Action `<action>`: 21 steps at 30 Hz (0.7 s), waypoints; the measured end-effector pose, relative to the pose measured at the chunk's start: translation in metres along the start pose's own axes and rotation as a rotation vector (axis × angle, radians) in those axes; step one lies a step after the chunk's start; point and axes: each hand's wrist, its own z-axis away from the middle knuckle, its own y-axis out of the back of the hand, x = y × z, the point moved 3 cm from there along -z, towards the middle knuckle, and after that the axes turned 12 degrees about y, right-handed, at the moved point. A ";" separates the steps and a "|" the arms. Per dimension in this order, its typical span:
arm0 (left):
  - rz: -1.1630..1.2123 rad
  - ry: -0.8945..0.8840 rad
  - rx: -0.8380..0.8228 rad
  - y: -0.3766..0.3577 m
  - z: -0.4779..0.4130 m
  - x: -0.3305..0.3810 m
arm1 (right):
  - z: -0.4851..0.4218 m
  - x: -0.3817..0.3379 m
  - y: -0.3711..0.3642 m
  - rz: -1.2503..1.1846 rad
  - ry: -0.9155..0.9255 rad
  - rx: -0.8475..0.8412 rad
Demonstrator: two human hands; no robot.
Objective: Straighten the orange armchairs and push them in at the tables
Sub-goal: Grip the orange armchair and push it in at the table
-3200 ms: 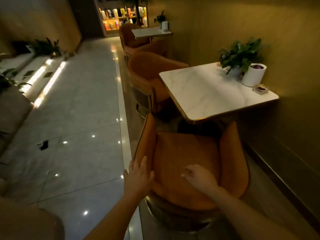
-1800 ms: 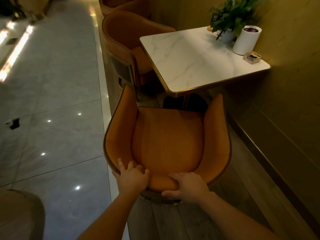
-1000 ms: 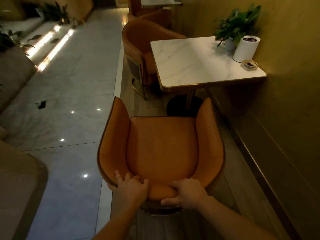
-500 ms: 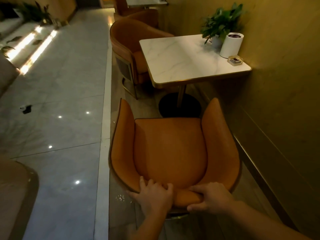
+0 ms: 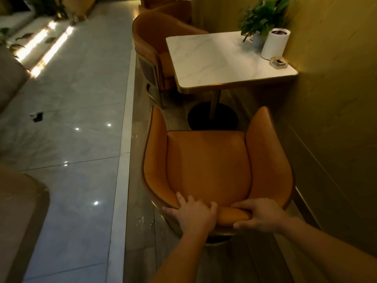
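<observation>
An orange armchair (image 5: 208, 168) stands right below me, its open front facing the white marble table (image 5: 220, 60). A gap of floor and the table's black round base (image 5: 212, 117) lie between chair and table. My left hand (image 5: 193, 215) and my right hand (image 5: 259, 215) both grip the top of the chair's backrest, side by side. A second orange armchair (image 5: 157, 48) sits pushed in on the table's far side. More orange chairs (image 5: 169, 7) stand further back.
The yellow wall (image 5: 330, 99) runs close along the right of chair and table. On the table stand a potted plant (image 5: 261, 19), a white cylinder (image 5: 274, 44) and a small glass tray (image 5: 279, 63). Glossy tiled aisle (image 5: 71, 119) at left; upholstered seating (image 5: 18, 217) at the near left.
Both hands stay gripped on the backrest. The chair has been pulled back from under the table edge, so the table base now shows in full, and it faces the table squarely.
</observation>
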 end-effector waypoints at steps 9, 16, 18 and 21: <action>-0.095 -0.358 0.024 0.014 -0.013 -0.035 | 0.005 -0.031 -0.010 0.109 -0.086 0.275; -0.022 -0.502 0.160 0.004 -0.034 -0.040 | 0.002 -0.020 -0.023 0.158 -0.145 0.415; 0.010 -0.527 0.217 0.001 -0.038 -0.037 | 0.001 -0.014 -0.025 0.132 -0.154 0.428; 0.013 -0.526 0.196 0.000 -0.037 -0.030 | 0.003 -0.004 -0.024 0.128 -0.141 0.403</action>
